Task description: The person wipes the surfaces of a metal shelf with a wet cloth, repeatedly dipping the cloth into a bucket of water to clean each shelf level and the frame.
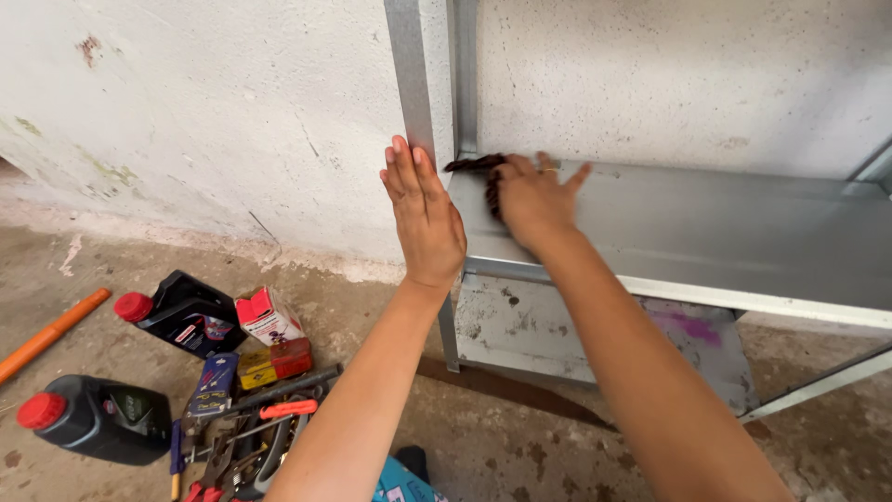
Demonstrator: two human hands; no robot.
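Note:
My left hand [424,212] lies flat, fingers together, against the grey metal upright [410,70] of a shelf rack, at the shelf's left corner. My right hand [530,197] rests on the grey metal shelf [706,232] near that corner, pressing on a dark brown brush-like thing [474,164] whose end sticks out to the left of my fingers. Most of that thing is hidden under my hand.
A rough white wall [214,112] stands behind the rack. On the concrete floor at lower left lie two black bottles with red caps [186,313] [98,416], small cartons [269,321], a heap of hand tools [251,428] and an orange handle [51,335].

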